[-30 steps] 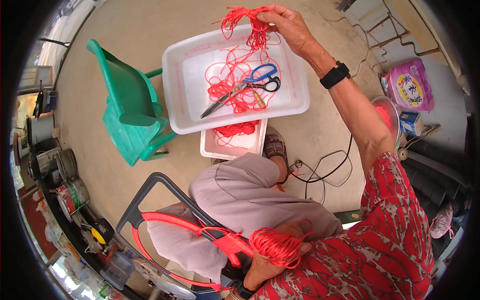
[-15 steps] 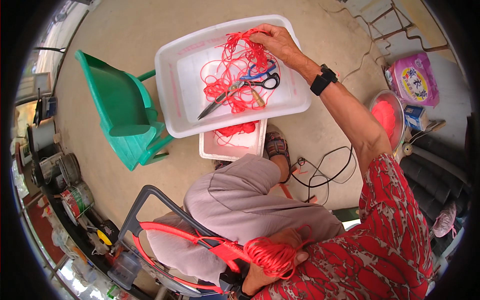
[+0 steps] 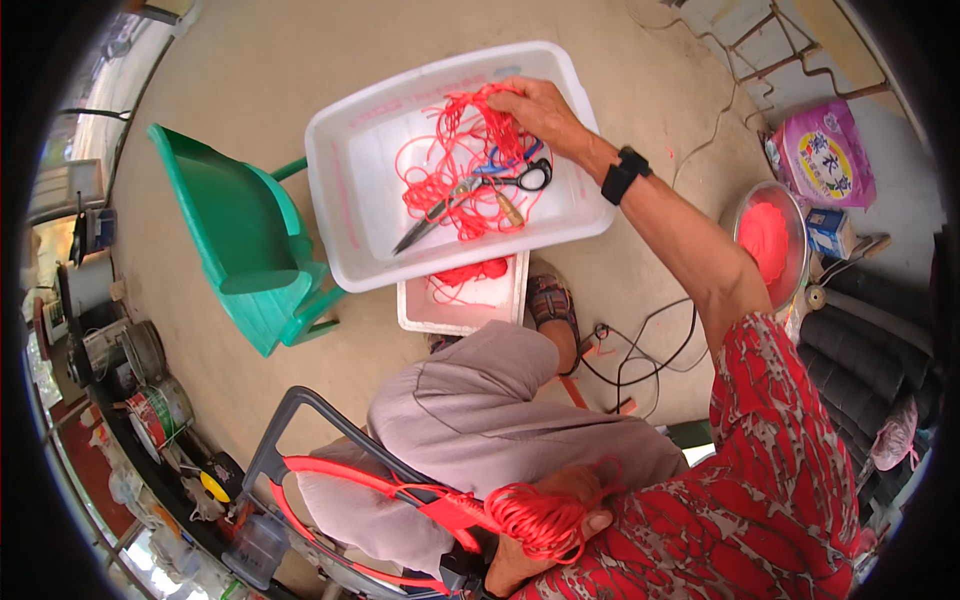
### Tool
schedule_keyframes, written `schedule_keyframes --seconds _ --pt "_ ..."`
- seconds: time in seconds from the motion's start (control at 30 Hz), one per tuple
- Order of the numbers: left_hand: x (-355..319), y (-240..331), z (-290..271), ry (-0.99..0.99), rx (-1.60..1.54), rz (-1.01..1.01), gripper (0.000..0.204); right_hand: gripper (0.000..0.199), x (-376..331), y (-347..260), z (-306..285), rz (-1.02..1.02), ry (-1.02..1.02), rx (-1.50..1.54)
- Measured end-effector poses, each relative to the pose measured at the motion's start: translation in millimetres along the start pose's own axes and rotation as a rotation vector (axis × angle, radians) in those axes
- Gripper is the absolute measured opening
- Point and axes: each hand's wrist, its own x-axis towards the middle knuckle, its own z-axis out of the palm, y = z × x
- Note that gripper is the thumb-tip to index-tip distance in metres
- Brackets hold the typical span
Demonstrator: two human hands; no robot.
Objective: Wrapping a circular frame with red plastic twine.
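My right hand [image 3: 543, 112] is closed on a loose tangle of red cord [image 3: 462, 112] over the white plastic tub [image 3: 345, 215]. Strands trail down from its fingers into the tub. Among them lie scissors [image 3: 537, 175] with black and blue handles and a small tool with a wooden handle [image 3: 510, 208]. Low in the view, my left hand [image 3: 512, 572] grips a thick looped bundle of red cord [image 3: 538, 522] against my body. Beside it, a dark grey frame [image 3: 345, 424] with red cord along it leans over my lap.
A green plastic chair [image 3: 235, 220] stands left of the tub. Under the tub's near edge is a smaller white box [image 3: 460, 318] with more red cord. At right are a metal basin [image 3: 795, 240], a purple bag [image 3: 825, 160] and black cable [image 3: 640, 375] on the floor.
My right hand has moved a little lower and nearer to me with the red cord, dropping slightly within the tub. My left hand keeps its hold on the cord bundle.
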Motion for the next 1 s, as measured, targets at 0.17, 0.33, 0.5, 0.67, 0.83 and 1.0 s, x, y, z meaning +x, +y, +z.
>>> schedule_keyframes --seconds 0.17,0.33,0.5,0.67,0.83,1.0 --pt "-0.8 -1.5 1.0 0.024 0.033 -0.052 0.02 0.023 -14.0 -6.8 -2.4 0.17 -0.058 0.28" --pt "-9.6 -12.9 -4.1 0.002 0.016 -0.038 0.017 0.023 -20.6 -15.6 -7.4 0.197 -0.085 0.372" --pt "-9.1 -23.2 -10.5 -0.035 0.009 0.0 0.015 0.022 -20.1 -22.1 -21.7 0.176 -0.184 0.569" --pt "-24.1 -21.7 -1.3 0.119 0.0 -0.104 0.015 0.026 -22.6 -94.5 -41.1 -0.105 -0.187 0.59" --pt "-8.4 -11.9 -3.0 0.022 0.13 -0.054 0.016 0.022 -24.6 -145.8 -47.9 -0.281 -0.086 0.637" --pt "-11.0 -14.6 -3.8 0.005 0.153 -0.059 0.015 0.021 -19.6 -187.8 -56.3 -0.532 -0.21 0.77"
